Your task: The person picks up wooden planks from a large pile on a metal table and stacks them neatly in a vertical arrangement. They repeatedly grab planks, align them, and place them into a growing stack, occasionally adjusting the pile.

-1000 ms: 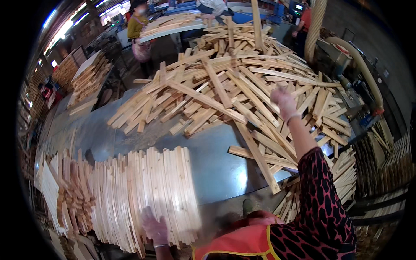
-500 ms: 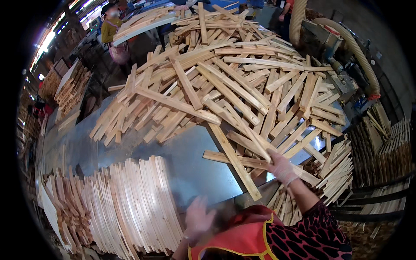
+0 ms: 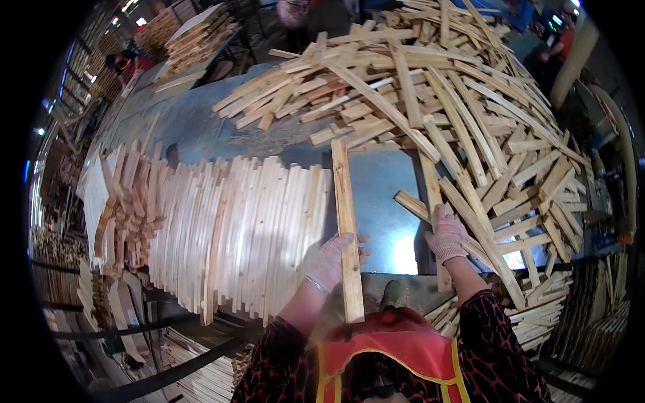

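Note:
My left hand, in a thin whitish glove, is closed around a long wooden slat. The slat points away from me, beside the right end of a row of slats packed side by side on the metal table. My right hand, gloved too, is closed on another slat at the near edge of the loose pile. That slat's near end hangs past the table edge. A shorter-looking slat pokes out from the pile left of my right hand.
A big jumbled pile of slats covers the far and right parts of the metal table. Stacked wood stands far left. More slats lie low at the right. A person in red is at the far right, by a thick hose.
My view has swung left and down. My left hand, empty before, now holds a slat upright in view beside the row. My right hand has shifted to a slat at the pile's near edge.

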Tool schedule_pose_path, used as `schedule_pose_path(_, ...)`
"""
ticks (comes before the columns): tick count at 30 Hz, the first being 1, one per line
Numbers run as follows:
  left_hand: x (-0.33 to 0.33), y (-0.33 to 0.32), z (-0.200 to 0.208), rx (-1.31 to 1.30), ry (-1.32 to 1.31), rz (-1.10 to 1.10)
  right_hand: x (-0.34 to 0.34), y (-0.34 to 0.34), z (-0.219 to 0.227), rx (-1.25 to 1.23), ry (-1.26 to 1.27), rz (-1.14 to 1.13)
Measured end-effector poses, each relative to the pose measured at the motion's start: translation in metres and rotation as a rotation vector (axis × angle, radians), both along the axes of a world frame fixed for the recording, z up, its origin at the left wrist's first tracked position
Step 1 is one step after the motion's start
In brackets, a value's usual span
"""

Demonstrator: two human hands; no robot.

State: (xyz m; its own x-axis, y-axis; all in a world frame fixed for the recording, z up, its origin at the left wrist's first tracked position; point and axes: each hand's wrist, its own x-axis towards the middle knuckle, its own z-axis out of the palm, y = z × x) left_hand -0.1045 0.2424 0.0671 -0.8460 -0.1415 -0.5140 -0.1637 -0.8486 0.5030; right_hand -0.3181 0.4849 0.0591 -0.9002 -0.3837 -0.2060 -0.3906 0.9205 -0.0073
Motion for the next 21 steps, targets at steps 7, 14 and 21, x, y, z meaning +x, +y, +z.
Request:
schedule_pose_path(7, 0.134, -0.103, -0.071, -1.487, -0.384, -0.072, 0.089, -0.032, -0.02, -0.791, -0.564, -0.159)
schedule_pose_path(14, 0.224, -0.227, -0.011, -2.08, -0.814, -0.306, 0.192, -0.155, -0.024, -0.377, -0.729, 0.073)
schedule_pose_path(21, 0.237, -0.226, -0.003, -1.971, -1.327, -0.65, 0.094, -0.109, -0.002, -0.572, -0.352, 0.229)
